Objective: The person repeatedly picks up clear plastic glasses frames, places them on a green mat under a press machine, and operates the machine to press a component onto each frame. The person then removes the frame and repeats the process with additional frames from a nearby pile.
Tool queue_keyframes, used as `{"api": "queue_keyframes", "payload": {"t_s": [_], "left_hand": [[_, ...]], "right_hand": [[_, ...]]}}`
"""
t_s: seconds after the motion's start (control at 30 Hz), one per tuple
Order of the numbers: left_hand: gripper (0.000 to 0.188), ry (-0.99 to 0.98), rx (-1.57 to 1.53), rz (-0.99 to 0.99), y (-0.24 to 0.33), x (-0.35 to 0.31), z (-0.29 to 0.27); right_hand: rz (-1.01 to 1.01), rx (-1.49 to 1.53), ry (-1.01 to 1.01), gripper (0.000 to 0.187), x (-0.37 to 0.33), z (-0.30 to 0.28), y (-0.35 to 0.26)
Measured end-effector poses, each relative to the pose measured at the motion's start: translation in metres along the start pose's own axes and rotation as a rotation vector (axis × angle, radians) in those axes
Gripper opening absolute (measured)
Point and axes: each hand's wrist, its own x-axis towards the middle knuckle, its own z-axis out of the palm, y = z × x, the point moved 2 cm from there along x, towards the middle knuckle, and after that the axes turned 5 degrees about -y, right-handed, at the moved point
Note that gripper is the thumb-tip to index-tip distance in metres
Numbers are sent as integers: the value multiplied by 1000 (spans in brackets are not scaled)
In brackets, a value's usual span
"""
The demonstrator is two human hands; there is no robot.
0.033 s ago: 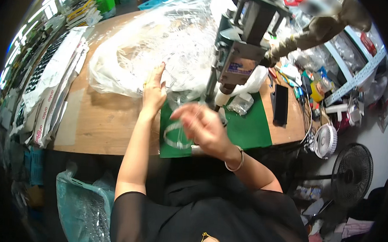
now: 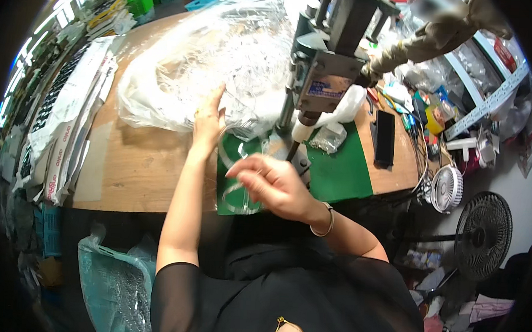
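My right hand (image 2: 274, 187), a bracelet on its wrist, is over the green mat (image 2: 343, 175) in front of the press. Its fingers are curled in a pinch around a clear, thin curved plastic piece (image 2: 240, 209), whose loops show above and below the fingers. Motion blurs the piece, so its full shape is unclear. My left hand (image 2: 208, 125) is stretched out flat at the near edge of a big clear plastic bag (image 2: 155, 116), which is full of clear plastic pieces. Nothing shows in the left fingers. Behind my right hand, the press's rod (image 2: 293, 150) points down at a metal base.
The metal press (image 2: 332, 80) rises at centre right. A small clear bag (image 2: 329, 138) and a black phone-like slab (image 2: 384, 138) lie right of it. Tools and cables crowd the right, near a small white fan (image 2: 447, 192). Flattened cartons (image 2: 71, 134) line the left; a teal basket (image 2: 115, 278) stands below.
My right hand has shifted slightly down and to the right. A clear loop now shows between it and my left hand, which stays almost in place.
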Motion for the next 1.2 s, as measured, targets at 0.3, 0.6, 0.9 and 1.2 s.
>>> {"api": "queue_keyframes", "payload": {"t_s": [0.3,0.6,0.9,1.2], "left_hand": [[29,26,-375,-306,93,-28,-45],[25,40,-1069,-656,129,-137,-53],[43,51,-1187,-413,147,-88,-34],[45,174,-1264,-443,150,-79,-23]], "right_hand": [[281,278,5,22,-24,-26,35],[117,-133,-244,22,-29,-41,41],[284,-1125,557,26,-83,-162,130],[546,-1586,206,42,-62,-168,139]]}}
